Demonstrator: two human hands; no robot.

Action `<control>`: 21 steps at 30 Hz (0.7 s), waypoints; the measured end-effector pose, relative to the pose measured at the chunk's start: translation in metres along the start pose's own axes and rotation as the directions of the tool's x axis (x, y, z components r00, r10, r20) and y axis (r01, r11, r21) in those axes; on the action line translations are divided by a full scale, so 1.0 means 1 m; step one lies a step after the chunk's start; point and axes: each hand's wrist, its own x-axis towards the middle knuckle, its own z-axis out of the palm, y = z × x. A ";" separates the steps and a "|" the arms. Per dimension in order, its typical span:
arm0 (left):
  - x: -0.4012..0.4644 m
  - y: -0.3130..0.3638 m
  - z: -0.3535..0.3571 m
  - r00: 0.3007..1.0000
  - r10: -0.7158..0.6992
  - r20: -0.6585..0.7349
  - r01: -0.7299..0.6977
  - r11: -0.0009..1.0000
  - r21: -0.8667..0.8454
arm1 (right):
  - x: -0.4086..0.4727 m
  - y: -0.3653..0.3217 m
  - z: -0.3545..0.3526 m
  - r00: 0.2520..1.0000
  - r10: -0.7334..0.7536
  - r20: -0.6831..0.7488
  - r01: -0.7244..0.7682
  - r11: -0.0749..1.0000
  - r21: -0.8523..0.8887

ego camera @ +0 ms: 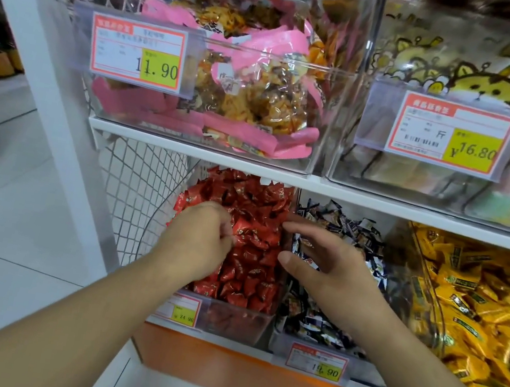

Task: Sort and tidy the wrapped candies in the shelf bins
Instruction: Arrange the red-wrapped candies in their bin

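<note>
Red wrapped candies (pixel 248 243) fill a clear bin (pixel 239 320) on the lower shelf (pixel 283 179), heaped close to the divider shared with a bin of dark blue and white candies (pixel 322 326). Yellow candies (pixel 477 308) sit in the next bin to the right.

The red heap looks high enough that a sweep could push pieces over the divider into the blue bin, or off the front edge to the floor.

The left hand (pixel 197 239) rests on the red pile, its grip curled, seemingly pinching a wrapper, though what it holds is hidden. The right hand (pixel 328 261) hovers over the blue candies beside the divider, its grip spread open and holding nothing. Above, upper bins carry pink snack packs (pixel 257 92) and price tags (pixel 137 53).
</note>
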 end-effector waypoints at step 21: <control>-0.002 0.016 0.002 0.974 0.161 0.162 -0.179 0.978 0.105 | -0.001 0.002 0.000 1.000 0.024 0.014 -0.024 0.999 0.044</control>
